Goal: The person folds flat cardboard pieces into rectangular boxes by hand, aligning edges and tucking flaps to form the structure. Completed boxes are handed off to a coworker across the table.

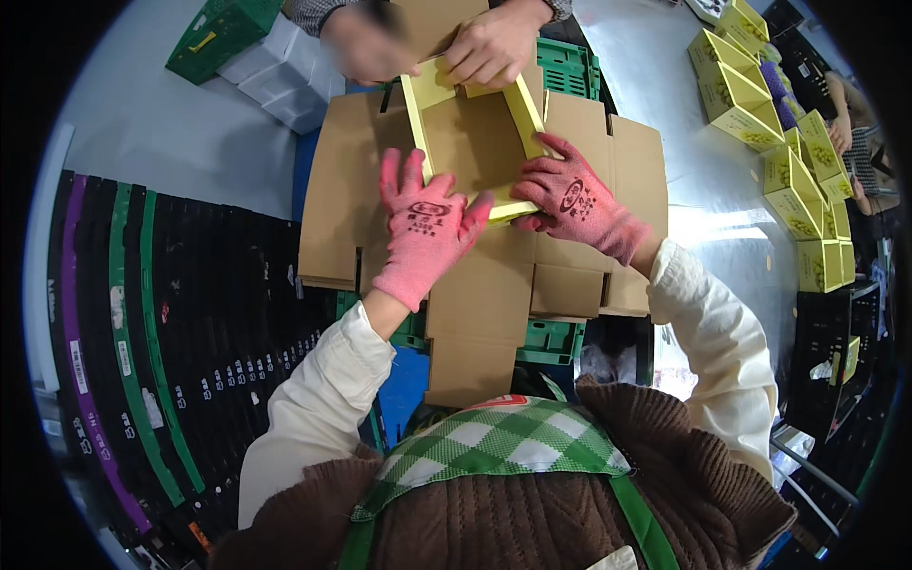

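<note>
A shallow yellow cardboard box point(524, 112) with upright walls lies on flat brown cardboard, and brown shows inside it. My right hand point(578, 197), in a pink printed glove, grips its near right corner with the fingers bent over the wall. My left hand point(427, 220), gloved alike, is at the near left corner with fingers spread and the thumb by the near wall. Across from me, a co-worker's hand point(494, 43) holds the far wall. That person's other hand point(368, 43), blurred, is at the far left corner.
Brown cardboard sheets point(475, 313) lie over green crates point(551, 342). Black crates point(228, 313) stack at the left. On the metal table point(708, 190) at the right stand several yellow boxes point(731, 100); another person's hand point(841, 133) is beside them. White boxes point(285, 71) stand at the far left.
</note>
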`<state>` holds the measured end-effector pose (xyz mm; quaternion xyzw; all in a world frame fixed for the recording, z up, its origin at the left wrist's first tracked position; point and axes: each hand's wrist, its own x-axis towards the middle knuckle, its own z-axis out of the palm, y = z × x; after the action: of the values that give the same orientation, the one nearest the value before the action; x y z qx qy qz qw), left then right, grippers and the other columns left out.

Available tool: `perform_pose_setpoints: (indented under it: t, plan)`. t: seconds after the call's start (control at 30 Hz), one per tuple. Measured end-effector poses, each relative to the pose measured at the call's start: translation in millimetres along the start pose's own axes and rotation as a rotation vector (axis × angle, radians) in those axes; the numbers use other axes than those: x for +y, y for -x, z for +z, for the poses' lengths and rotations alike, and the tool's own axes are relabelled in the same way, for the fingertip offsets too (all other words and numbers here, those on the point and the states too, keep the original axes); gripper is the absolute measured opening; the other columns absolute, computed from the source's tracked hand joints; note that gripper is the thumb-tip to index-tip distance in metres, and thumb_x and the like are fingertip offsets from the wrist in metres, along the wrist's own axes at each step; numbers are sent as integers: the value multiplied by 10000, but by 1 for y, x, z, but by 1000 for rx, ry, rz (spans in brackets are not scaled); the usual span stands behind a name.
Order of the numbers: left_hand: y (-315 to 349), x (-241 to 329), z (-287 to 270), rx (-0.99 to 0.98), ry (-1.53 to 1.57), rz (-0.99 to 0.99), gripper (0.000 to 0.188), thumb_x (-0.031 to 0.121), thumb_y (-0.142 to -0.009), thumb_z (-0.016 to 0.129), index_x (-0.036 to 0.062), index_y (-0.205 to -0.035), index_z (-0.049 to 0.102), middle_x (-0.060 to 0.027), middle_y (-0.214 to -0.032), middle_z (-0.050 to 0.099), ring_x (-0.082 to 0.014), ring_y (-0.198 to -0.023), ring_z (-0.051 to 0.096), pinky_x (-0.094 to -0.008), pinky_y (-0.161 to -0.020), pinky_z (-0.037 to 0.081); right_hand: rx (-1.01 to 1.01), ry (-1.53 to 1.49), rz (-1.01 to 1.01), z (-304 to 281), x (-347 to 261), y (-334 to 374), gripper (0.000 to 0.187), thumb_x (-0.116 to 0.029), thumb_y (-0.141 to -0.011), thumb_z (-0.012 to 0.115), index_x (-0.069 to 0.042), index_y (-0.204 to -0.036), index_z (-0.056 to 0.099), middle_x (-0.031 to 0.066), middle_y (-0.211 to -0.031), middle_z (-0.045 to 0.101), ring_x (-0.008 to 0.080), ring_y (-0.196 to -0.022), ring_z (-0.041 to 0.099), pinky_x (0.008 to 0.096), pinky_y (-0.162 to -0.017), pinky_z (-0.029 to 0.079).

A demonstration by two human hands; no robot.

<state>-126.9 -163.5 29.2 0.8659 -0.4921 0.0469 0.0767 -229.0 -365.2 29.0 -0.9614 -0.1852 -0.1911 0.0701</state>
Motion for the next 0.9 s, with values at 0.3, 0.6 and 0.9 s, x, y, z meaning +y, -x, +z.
perform_pose_setpoints:
  t: [0.3,0.6,0.9]
  plan:
    - [-26,18,-67,-956,1078,-311,677,146,-720,795,57,-1278,423,-54,-763,616,-105,-628,565,-241,-512,454,-36,-153,23,14,-46,-2,232,-231,-710,683,-102,-855,556,40,-830,567,230,-844,568,440,-1024,394]
    - [-41,-12,7,-1472,936,-64,805,266,-733,778,44,-1386,365,-128,-1218,466,-251,-1108,447,-341,-912,392,448,-503,697,67,-78,41,1111,-269,-544,890,6,-1421,266,257,-1383,344,450,-1274,356,498,-1036,362]
    - [-67,-8,17,-1544,744,247,855,314,-678,766,3,-1382,394,-241,-1369,377,-370,-1310,323,-402,-1087,292,321,-687,758,78,-70,34,1016,-243,-639,833,41,-1421,250,261,-1364,351,437,-1221,388,479,-1000,383]
